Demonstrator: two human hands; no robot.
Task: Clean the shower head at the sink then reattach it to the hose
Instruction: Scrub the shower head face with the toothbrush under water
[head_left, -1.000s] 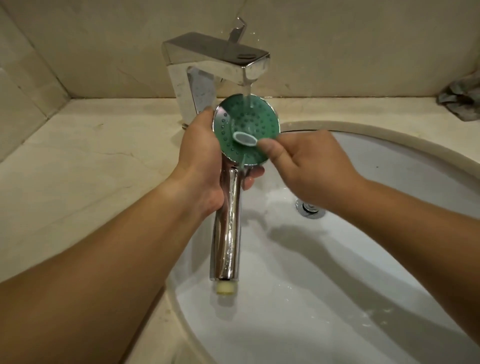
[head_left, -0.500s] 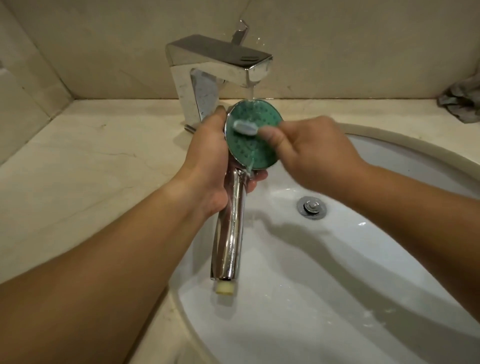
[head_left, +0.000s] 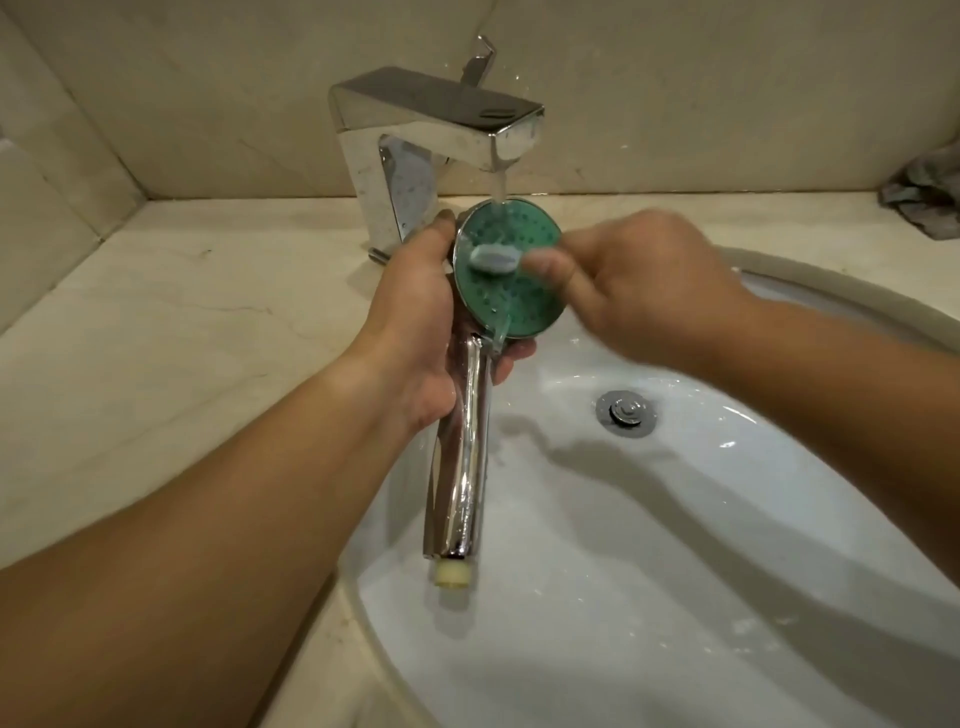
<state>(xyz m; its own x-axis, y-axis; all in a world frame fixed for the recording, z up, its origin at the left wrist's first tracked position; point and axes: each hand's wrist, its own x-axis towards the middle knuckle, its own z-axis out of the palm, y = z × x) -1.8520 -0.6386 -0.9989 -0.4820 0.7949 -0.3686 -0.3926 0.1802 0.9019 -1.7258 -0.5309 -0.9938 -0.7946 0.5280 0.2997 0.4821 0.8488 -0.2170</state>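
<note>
The chrome shower head (head_left: 511, 296) has a round green spray face and a long handle that ends in a cream threaded tip. My left hand (head_left: 415, 322) grips it just below the face and holds it upright over the sink under running water. My right hand (head_left: 639, 280) grips a small toothbrush (head_left: 493, 258); its pale head lies against the upper left of the green face. The brush handle is hidden inside my fingers. No hose is in view.
The square chrome tap (head_left: 431, 140) runs a thin stream onto the top of the face. Below lies the white sink basin (head_left: 675, 571) with its metal drain (head_left: 626, 408). A beige stone counter (head_left: 156, 338) surrounds it, and a crumpled grey cloth (head_left: 924, 200) lies at the far right.
The brush went from the middle of the green face up to its top, then a little lower again. My right hand moved with it and is blurred. My left hand kept its grip.
</note>
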